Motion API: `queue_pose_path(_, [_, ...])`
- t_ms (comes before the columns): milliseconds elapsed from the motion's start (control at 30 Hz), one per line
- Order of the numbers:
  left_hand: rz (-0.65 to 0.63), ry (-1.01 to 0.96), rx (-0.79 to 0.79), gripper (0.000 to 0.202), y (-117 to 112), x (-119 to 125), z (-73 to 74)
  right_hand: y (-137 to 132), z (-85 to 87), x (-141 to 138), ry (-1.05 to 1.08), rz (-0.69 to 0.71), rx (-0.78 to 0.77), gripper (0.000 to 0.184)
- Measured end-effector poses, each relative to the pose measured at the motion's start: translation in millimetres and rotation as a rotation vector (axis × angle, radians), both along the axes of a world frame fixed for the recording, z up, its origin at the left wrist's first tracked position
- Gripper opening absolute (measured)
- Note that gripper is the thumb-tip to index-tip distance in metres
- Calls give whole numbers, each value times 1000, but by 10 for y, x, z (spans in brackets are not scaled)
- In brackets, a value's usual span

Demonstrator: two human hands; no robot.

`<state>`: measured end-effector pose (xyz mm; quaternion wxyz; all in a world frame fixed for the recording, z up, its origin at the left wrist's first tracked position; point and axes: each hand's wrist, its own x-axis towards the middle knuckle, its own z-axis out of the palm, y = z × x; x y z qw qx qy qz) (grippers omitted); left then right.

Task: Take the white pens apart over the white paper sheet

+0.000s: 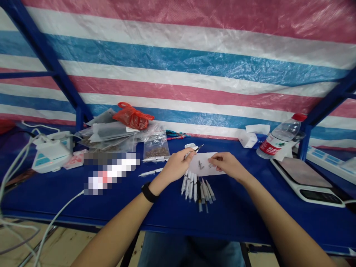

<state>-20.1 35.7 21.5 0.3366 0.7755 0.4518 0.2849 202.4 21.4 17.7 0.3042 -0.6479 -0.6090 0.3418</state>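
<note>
On the blue surface (pixel 236 218), we find a clear bag of seeds (pixel 155 151) to the left. Our left hand (pixel 176 167) has its fingers (pixel 185 158) pinching a slim pen-like tube (pixel 192 151) over a white paper sheet (pixel 217 157) bearing small grey pieces (pixel 200 165). Fanned syringes (pixel 197 189) lie just below the sheet. Our right hand (pixel 228 165) has its fingers (pixel 214 159) together at the sheet; we cannot tell whether they pinch anything. A digital scale (pixel 306 183) stands farther right.

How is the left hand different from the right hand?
The left hand grips a thin pen-like tool, while the right hand reaches its fingers onto a white paper sheet. The left hand wears a black band at its wrist; the right hand has none. Both are bare hands above a blue table.
</note>
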Motion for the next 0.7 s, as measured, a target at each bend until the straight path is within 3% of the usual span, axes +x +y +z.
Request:
queue_pose_path(167, [2, 29, -4, 31, -14, 19, 0, -4, -83, -150, -90, 24, 20, 26])
queue_pose_path(367, [-3, 30, 6, 30, -15, 24, 6, 19, -68, -101, -93, -11, 83, 24])
queue_pose_path(567, [-18, 11, 4, 29, -12, 17, -4, 31, -33, -45, 143, -35, 151, 32])
queue_pose_path(700, [1, 34, 2, 23, -8, 19, -24, -29, 43, -68, 246, 93, 28, 36])
